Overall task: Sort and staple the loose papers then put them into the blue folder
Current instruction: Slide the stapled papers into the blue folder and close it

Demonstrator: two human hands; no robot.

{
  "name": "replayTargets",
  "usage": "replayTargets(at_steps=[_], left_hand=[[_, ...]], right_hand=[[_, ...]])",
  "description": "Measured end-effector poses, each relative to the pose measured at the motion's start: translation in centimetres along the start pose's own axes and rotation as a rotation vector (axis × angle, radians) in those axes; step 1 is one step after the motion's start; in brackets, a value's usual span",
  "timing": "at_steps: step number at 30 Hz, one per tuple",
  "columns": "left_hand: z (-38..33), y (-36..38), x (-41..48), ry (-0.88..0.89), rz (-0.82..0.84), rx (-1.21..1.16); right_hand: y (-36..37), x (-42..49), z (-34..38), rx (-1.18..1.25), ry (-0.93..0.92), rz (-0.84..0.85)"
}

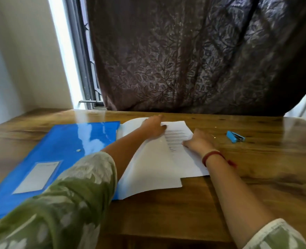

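A blue folder (58, 150) lies shut on the left of the wooden table (256, 177), label side up. Beside it is a stack of loose papers. A blank white sheet (154, 168) lies on top, slanted over a printed sheet (177, 139). My left hand (153, 127) rests flat on the far end of the blank sheet, fingers stretched toward the curtain. My right hand (199, 141) grips the right edge of the printed sheet with curled fingers. A small blue stapler (235, 136) lies on the table to the right of that hand, apart from it.
A dark leaf-patterned curtain (193, 60) hangs right behind the table's far edge. A window frame (83, 69) and white wall stand at the left. Bare wood shows on the table's right side and front.
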State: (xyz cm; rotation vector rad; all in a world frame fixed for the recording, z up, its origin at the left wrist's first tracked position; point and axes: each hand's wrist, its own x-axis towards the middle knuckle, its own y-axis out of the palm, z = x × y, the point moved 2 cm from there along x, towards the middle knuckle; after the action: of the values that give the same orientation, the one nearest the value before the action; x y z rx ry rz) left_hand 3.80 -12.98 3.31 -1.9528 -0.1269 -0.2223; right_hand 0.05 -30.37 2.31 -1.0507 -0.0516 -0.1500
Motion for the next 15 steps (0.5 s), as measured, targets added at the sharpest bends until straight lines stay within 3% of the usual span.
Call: replayTargets(at_steps=[3,7,10,15], left_hand=[[1.0,0.8,3.1,0.016,0.010,0.112],[1.5,2.6,5.9,-0.009,0.086,0.081],[2.3,2.5,7.4,-0.094,0.180,0.121],[1.9,0.9,9.6,-0.092,0.299,0.188]], right_hand=[[-0.2,1.0,-0.7,0.048,0.052,0.031],[0.0,2.3,-1.2,0.161,0.110,0.133],[0.2,3.0,-1.2,0.127,0.110,0.147],[0.3,3.3,-1.0,0.062,0.122,0.140]])
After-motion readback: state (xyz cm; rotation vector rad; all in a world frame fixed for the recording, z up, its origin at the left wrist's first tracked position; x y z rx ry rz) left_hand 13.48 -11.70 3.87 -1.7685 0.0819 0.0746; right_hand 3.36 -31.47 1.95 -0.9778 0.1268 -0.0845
